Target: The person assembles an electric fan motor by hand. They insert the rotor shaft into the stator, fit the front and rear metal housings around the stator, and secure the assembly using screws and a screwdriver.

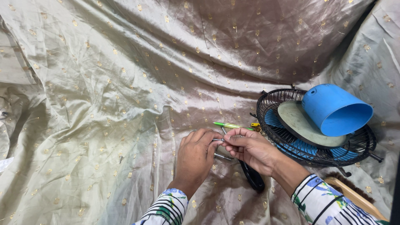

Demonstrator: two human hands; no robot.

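My left hand and right hand meet over the satin cloth, fingertips pressed together on a small metal piece that shows only as a pale glint between them. Both hands are pinched shut on it, the left from its near side, the right from the far side with thumb and forefinger. What the piece is I cannot tell; it is too small and mostly covered by my fingers.

Just under the pinch lies a thin metal rod, running out from beneath my left fingers. Below my right hand, close to the wrist, sits a dark oval object on the cloth. Just beyond the pinch, a green pen-like tool lies flat, its tip pointing toward the wire fan guard off to the right, which carries a grey disc and a blue plastic tub tipped on its side.

To do this well I judge I should keep the piece low over the cloth, so a slip lands it in a fold nearby instead of rolling off. A steady left hand as the anchor and small turns from the right seem best, with my fingertips parted enough to see the join.
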